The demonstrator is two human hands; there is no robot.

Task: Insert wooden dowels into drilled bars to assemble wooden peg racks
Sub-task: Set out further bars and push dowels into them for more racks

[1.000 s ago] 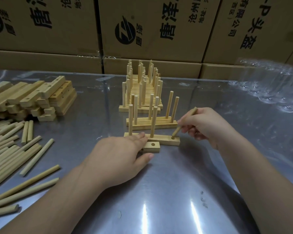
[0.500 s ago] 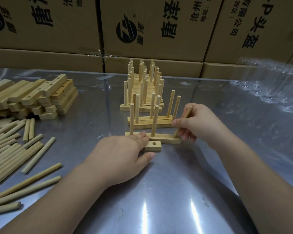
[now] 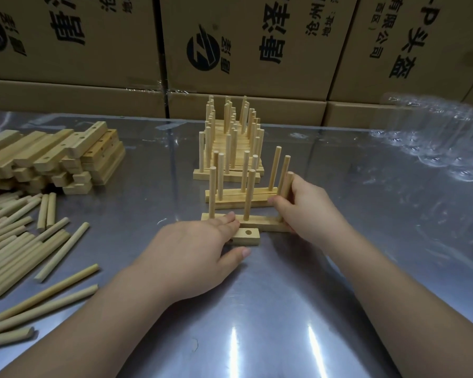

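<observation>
**Third dowel at right end of bar**

Noted right hand (image 3: 306,211) clamped on a dowel (image 3: 286,184), thumb and fingers pinching its lower half. Found dowel near upright, top leaning slightly right, foot hidden behind the fingers at the right end of the bar (image 3: 260,226). Could not tell whether seated in its hole.

Saw bar lying flat on the table (image 3: 284,309), long axis left to right, two pegs (image 3: 212,192) standing in it at left end and middle.

Recorded left hand (image 3: 200,246) flat, fingers straight and together, tips resting on near left part of bar. Saw it overlapping one end of a short block (image 3: 246,237) with a hole, just in front.

Judged coming move a straight push down along dowel's own axis, hole directly beneath right hand, left hand steadying bar. Judged right hand the nearer.

Logged loose dowels (image 3: 17,236) at left, stacked bars (image 3: 52,156) behind them, finished racks (image 3: 230,137) beyond the bar, cartons (image 3: 243,50) at back.
</observation>
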